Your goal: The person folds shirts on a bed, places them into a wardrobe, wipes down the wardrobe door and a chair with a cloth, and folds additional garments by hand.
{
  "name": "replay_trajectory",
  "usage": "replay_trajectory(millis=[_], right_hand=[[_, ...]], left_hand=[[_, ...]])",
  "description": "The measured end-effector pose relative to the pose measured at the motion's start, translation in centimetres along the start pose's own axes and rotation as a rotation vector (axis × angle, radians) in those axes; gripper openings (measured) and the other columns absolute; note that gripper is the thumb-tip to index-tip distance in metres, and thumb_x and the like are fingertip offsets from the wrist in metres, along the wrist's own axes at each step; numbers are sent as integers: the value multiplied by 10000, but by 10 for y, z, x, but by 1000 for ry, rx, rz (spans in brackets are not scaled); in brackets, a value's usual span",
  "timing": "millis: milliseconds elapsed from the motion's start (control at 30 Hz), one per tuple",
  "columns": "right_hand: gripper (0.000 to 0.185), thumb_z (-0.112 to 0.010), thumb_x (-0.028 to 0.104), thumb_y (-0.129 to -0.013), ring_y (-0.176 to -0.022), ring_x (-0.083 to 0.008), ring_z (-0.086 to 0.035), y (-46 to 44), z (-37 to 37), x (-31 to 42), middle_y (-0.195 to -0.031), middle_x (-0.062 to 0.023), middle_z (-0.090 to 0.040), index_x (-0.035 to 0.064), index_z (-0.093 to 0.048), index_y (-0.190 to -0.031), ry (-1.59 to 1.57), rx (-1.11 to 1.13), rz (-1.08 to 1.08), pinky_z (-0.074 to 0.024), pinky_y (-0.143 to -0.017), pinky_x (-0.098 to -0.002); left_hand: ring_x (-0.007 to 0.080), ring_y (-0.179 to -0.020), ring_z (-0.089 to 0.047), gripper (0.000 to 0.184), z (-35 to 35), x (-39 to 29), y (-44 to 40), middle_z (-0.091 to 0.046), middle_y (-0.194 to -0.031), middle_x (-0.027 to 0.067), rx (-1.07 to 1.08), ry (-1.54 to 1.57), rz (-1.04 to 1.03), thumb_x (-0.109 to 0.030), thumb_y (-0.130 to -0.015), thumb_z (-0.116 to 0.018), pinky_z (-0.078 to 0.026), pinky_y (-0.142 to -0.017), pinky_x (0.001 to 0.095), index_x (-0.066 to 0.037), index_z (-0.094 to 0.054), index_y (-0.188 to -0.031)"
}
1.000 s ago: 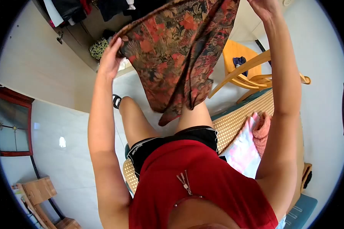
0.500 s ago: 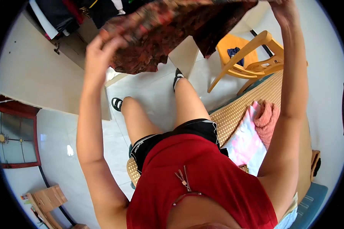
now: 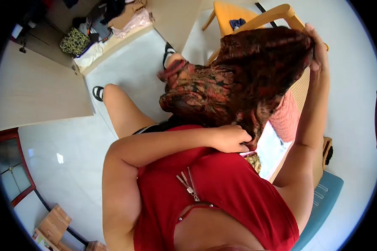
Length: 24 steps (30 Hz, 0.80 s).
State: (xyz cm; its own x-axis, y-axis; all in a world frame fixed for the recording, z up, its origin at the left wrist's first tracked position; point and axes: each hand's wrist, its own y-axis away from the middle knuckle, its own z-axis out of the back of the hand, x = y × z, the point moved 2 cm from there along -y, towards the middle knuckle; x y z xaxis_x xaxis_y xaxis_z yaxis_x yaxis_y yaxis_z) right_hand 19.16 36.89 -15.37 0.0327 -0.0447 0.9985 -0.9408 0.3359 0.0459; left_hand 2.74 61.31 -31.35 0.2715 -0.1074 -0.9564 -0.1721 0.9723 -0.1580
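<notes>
A dark garment (image 3: 234,79) with a red, brown and black pattern is stretched between my two hands, over my lap and the edge of the bed. Its exact cut is hard to tell in the folds. My left hand (image 3: 232,139) crosses in front of my chest, with its fingers closed on the garment's near edge. Out to the right, my right hand (image 3: 318,50) grips the far right corner, with the arm stretched forward. The loose left end of the cloth hangs above my knee, slightly blurred.
A wooden chair (image 3: 280,14) with dark blue cloth (image 3: 237,24) on its seat stands ahead. Pink fluffy fabric (image 3: 285,119) and a pale pillow (image 3: 270,146) lie on the woven mat at right. An open cabinet with piled clothes (image 3: 75,42) is at upper left.
The garment has come down and closer to my body, spreading toward the right. My left hand has moved from upper left across to my chest; my right hand has lowered.
</notes>
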Motion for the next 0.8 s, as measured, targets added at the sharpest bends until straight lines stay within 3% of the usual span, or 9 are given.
replay_trajectory(millis=[100,133,267,300,433,500,633,700,800], right_hand=[[195,-622,234,-888,-636,-62,-489,23,21,-30,-739,38,-521,67,-574,-976,179,97,67,-401,-547,-217],[166,-591,225,-906,-600,-42,-416,28,30,-39,-697,61,-434,80,-568,-984,204,127,40,-320,-511,-192],[149,-580,226,-911,-598,-25,-354,66,55,-52,-694,68,-377,86,-566,-962,329,197,-124,-257,-507,-172],[134,-607,211,-890,-632,-26,-407,83,49,-47,-703,56,-448,82,-585,-921,421,229,-206,-307,-527,-193],[277,-698,297,-820,-726,-130,-532,120,41,-83,-697,-9,-565,35,-612,-842,875,846,-294,-439,-680,-282],[351,-719,345,-787,-722,-209,-598,132,49,-130,-707,-91,-610,15,-647,-883,1192,899,-494,-479,-697,-331],[376,-718,341,-757,-751,-363,-654,157,62,-229,-795,-214,-656,26,-666,-956,1865,1129,-412,-522,-684,-438],[460,-706,255,-740,-844,-359,-629,157,36,-239,-986,-187,-642,64,-592,-1142,1773,894,-399,-511,-736,-436],[424,-635,130,-801,-1008,-337,-566,146,-7,-253,-1126,-151,-562,88,-538,-1211,1518,806,164,-474,-849,-413]], left_hand=[[333,-714,-615,514,0,20,3,-608,-773,250,151,86,104,-438,-884,-582,-454,-647,436,75,-595,-868],[270,-690,-590,607,3,26,4,-605,-754,233,165,200,126,-519,-880,-562,-445,-638,408,87,-589,-850],[192,-674,-532,595,13,42,9,-578,-722,155,166,340,263,-514,-899,-548,-424,-606,358,75,-567,-816],[181,-665,-520,587,15,42,12,-571,-713,140,178,373,264,-511,-900,-551,-422,-602,354,70,-566,-815],[164,-673,-559,518,17,43,14,-596,-722,105,240,292,271,-468,-914,-552,-450,-608,331,45,-567,-841],[171,-684,-577,500,15,45,13,-603,-726,110,235,370,285,-459,-921,-542,-463,-613,330,36,-568,-854],[268,-729,-606,448,17,48,16,-623,-788,150,151,219,281,-427,-925,-539,-468,-667,381,18,-574,-888],[329,-773,-614,419,6,61,26,-629,-830,174,54,62,140,-405,-924,-540,-469,-707,407,12,-573,-897],[363,-902,-581,295,3,49,31,-618,-937,171,121,-12,121,-301,-903,-555,-459,-788,430,-8,-584,-927]])
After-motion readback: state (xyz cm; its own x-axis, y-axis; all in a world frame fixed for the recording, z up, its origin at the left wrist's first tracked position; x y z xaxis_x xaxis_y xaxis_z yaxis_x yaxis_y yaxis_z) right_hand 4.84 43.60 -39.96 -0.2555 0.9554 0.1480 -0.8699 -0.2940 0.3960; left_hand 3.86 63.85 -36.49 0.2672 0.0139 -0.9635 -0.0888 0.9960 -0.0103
